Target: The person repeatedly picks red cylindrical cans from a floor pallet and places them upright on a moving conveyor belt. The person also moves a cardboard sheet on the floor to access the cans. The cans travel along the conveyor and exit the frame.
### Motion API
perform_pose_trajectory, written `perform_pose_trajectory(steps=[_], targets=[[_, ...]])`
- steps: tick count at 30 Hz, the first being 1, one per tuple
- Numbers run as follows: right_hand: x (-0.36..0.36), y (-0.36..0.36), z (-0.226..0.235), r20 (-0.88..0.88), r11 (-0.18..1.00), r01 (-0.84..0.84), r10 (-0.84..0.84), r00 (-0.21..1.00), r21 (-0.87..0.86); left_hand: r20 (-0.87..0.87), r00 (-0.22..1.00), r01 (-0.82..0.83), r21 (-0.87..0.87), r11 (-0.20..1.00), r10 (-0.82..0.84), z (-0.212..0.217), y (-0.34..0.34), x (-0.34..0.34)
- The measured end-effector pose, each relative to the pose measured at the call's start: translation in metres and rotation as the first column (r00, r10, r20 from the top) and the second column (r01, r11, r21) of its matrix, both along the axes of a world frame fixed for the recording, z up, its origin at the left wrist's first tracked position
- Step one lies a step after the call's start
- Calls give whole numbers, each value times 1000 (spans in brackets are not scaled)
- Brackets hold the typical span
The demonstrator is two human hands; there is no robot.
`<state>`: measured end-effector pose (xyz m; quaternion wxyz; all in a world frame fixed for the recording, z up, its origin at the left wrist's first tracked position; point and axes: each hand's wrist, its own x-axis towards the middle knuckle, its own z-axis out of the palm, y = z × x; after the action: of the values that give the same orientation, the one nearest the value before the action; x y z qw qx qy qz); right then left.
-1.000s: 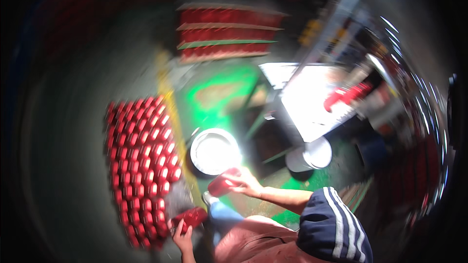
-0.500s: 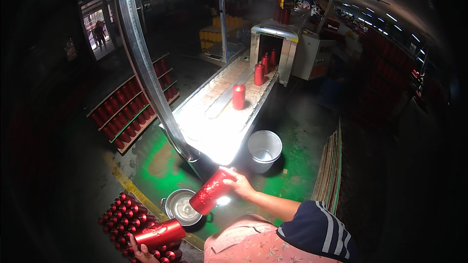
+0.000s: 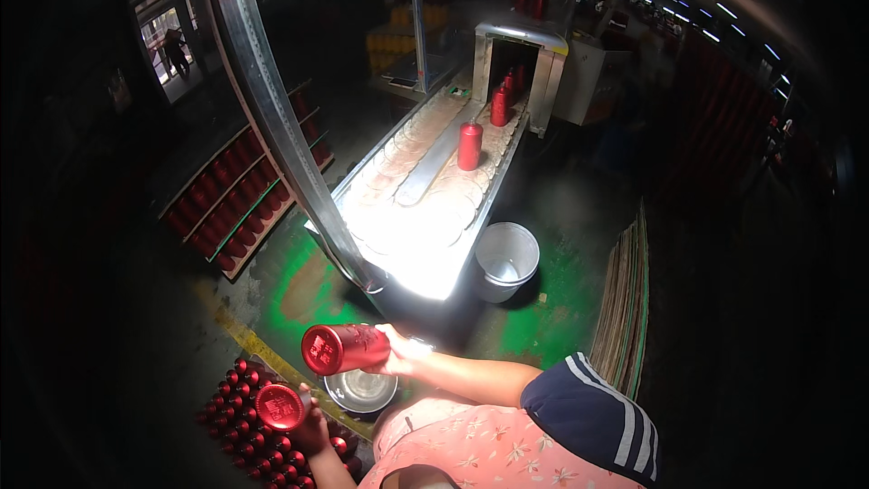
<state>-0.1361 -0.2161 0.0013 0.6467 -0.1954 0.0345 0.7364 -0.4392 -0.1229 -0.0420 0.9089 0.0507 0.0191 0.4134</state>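
Note:
My right hand (image 3: 396, 350) is closed round the neck end of a shiny red metal bottle (image 3: 346, 349). That bottle lies almost level, its round base tipped left and toward me, above a metal pot (image 3: 362, 391) on the floor. At lower left my left hand (image 3: 313, 427) grips a second red metal bottle (image 3: 280, 407), whose base faces up at me and hides most of its body. Below it stand several similar red bottles (image 3: 237, 426) packed close together.
Ahead, a brightly lit conveyor (image 3: 425, 177) carries red bottles (image 3: 470, 146) near a tunnel-like machine (image 3: 534, 41). A metal post (image 3: 272, 118) rises at its left. Beside it stand a pale bucket (image 3: 507, 258), a rack of red cylinders (image 3: 237, 190) and stacked sheets (image 3: 623, 299).
The right-hand bottle has swung from slanted to nearly level and moved left. The left-hand bottle has turned its base toward me. Bottles on the conveyor appear farther up, partly because my view shifted.

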Motion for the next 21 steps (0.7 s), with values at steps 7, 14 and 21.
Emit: perform_pose_trajectory(steps=[7,14,21], targets=[[-53,63,26,-132,988,-123,110,985,-91,202,965,239,-413,879,-168,-22,41,16],[-74,85,43,-144,989,-146,140,980,-34,191,960,274,-493,826,-205,-30,64,8],[-77,91,40,-150,992,-120,115,982,-28,127,960,280,-416,865,-250,-40,82,6]])
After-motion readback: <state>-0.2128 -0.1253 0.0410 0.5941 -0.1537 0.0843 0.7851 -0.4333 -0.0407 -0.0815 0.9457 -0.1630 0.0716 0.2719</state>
